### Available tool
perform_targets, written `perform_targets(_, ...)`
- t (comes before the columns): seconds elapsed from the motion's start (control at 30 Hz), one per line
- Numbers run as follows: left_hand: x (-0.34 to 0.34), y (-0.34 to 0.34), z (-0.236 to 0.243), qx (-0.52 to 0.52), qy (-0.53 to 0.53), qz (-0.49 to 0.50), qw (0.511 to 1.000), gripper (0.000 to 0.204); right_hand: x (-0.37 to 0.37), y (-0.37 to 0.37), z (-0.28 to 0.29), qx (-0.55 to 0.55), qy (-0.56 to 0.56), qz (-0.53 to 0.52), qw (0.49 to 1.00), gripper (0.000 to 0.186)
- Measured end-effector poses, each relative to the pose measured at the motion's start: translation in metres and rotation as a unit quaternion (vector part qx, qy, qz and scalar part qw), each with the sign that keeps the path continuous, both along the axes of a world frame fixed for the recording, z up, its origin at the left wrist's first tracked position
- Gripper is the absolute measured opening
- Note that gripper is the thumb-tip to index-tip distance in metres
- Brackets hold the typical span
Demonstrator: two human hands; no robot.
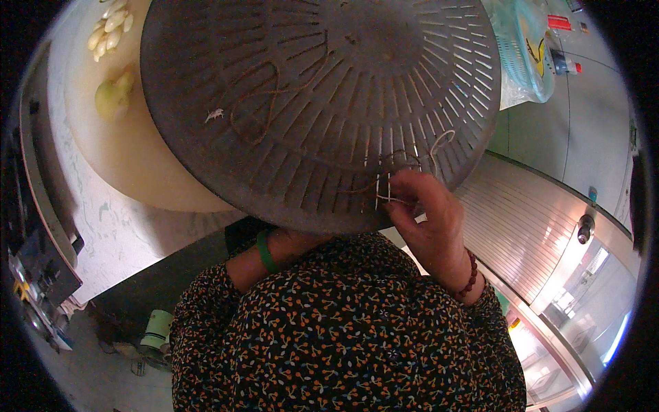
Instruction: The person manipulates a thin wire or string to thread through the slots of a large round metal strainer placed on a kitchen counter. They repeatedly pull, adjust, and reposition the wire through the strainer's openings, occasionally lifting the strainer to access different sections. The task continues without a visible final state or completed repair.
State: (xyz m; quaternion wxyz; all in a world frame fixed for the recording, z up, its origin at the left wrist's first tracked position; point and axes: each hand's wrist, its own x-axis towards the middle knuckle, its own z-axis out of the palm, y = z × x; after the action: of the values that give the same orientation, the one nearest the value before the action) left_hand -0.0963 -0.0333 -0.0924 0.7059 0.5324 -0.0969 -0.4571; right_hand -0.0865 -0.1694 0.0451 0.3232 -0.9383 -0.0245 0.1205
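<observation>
A large, dark, round slotted plastic tray or basket spans the upper middle, with thin brown string lying across it. My right hand is at the tray's lower right, thumb and fingertips pinched around a pale looped cord threaded at the slots. My left hand, with a green bangle on the wrist, reaches under the tray's near edge; its fingers are hidden. A small whitish scrap rests on the tray's left part.
At left, a round board holds an onion and garlic cloves on a pale counter. A stove edges the far left. A blue basket sits at upper right, above a metal-framed cabinet.
</observation>
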Motion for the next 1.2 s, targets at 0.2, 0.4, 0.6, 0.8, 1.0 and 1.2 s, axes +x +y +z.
perform_targets(0.2, -0.003, 0.013, 0.005, 0.010, 0.005, -0.016, 1.000, 0.039, -0.016, -0.027, -0.001, 0.015, -0.210, -0.047, 0.976, 0.019)
perform_targets(0.4, -0.010, 0.046, 0.010, 0.029, 0.034, -0.064, 0.997, 0.040, -0.071, -0.071, -0.036, 0.218, 0.185, -0.329, 0.900, 0.011)
perform_targets(0.6, -0.011, 0.048, 0.000, 0.004, 0.064, -0.025, 0.998, 0.041, -0.030, -0.026, -0.055, 0.359, 0.332, -0.190, 0.851, 0.013)
perform_targets(0.8, 0.024, 0.067, 0.030, 0.225, -0.049, -0.225, 0.947, 0.040, -0.019, -0.025, -0.123, 0.265, -0.091, -0.021, 0.960, 0.018)
perform_targets(1.0, 0.060, 0.073, 0.118, 0.201, -0.260, -0.248, 0.911, 0.030, -0.020, -0.027, -0.132, 0.311, 0.092, -0.092, 0.941, 0.040)
perform_targets(1.2, 0.094, -0.022, 0.074, 0.354, -0.521, -0.017, 0.777, 0.018, -0.021, -0.027, -0.160, 0.379, 0.242, -0.179, 0.875, 0.025)
